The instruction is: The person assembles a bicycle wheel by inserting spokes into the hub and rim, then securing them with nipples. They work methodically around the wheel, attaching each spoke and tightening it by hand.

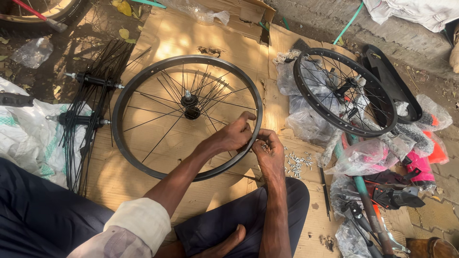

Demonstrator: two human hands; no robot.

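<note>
Spoke lacing in hand: black steel bicycle wheel rim (pixel 125 100) lies flat on cardboard. Left hand (pixel 233 136) pinches a thin spoke at the rim; right hand (pixel 268 152) cups small silver nipples. Next, I judge: seat a nipple squarely.

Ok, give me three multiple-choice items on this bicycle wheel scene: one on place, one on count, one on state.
1. Where do both hands work?
A. At the hub
B. At the near rim of the wheel on the cardboard
C. On the plastic bags

2. How many laced wheels lie flat?
A. Two
B. Four
C. Five

3. How are the small silver nipples?
A. Bagged
B. Loose in a pile
C. Boxed

B: left hand and right hand meet at the rim.
A: that wheel and a second wheel.
B: nipples lie scattered on cardboard.
</note>
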